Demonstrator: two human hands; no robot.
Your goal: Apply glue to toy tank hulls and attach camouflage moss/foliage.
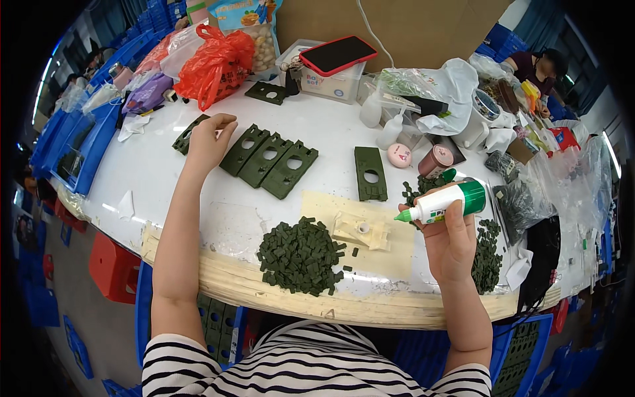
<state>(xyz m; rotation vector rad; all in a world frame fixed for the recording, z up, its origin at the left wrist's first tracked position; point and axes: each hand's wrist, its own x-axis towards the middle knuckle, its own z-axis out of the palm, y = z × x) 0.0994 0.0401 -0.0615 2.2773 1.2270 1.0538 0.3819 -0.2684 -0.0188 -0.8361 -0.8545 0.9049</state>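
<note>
Clutter rings the table [159, 122]: red bag [215, 63] and snack pouch [254, 40] at the far left, phone [338, 54] lying on a plastic box [324, 86], clear bags [539, 182] heaped along the right. Pink tin [399, 155] and jar [436, 161] stand just beyond the glue bottle [438, 204], crowding that side. Right hand [453, 248] grips the bottle, green nozzle pointing left, above the table near the yellow paper [397, 263]. Left hand [210, 142] has bent fingers, beside a green plate [187, 137]; cannot tell whether they touch or pinch it. Three overlapping plates [270, 159] to its right; a lone plate [370, 173] nearer the bottle. Loose pile of small green pieces [301, 257] at the near edge.

Partly hidden: the plate beside the left hand, by hand and wrist; green pieces behind the bottle. Blue bins below the table, cut off by its edge. Contents of the right-hand bags hard to make out.
</note>
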